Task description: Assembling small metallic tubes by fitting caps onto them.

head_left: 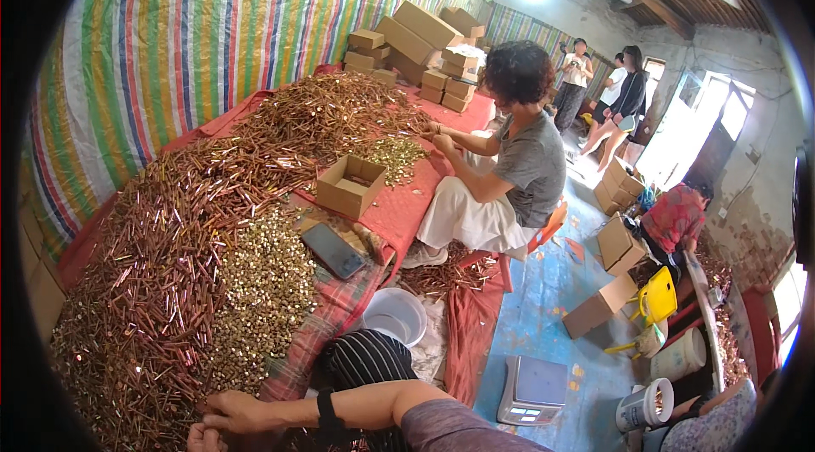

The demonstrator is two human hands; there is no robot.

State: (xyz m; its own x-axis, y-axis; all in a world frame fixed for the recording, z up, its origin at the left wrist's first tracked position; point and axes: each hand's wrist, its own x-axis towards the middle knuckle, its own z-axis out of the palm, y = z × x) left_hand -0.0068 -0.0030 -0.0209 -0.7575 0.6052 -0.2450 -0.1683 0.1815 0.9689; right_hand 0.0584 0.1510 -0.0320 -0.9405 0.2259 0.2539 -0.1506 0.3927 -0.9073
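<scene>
At the 7 o'clock edge of the view, the right hand (236, 412), black band on its wrist, and the left hand (206, 437) meet just beside each other, low over the near end of the heap. Each grip is curled in, the right one's thumb and fingers drawn close together, but the left hand is partly cut off by the rim and I cannot tell whether either has hold of a piece. The slim copper-coloured tubes (161, 282) lie in a loose heap from around the hands up through 11 and 12 o'clock of them, and the small gold-coloured caps (263, 291) spread against that heap toward 1 o'clock, all on the red-clothed tabletop (399, 218). Farther out at 1 o'clock come a dark smartphone (333, 250) and an open cardboard box (340, 199), while between 1 and 2 a seated co-worker (535, 155) in grey bends to the same heap beside a smaller patch of caps. Going by how much lies loose, I would judge the work far from done, with most tubes and caps yet to be handled; any finished pieces are too small to pick out
</scene>
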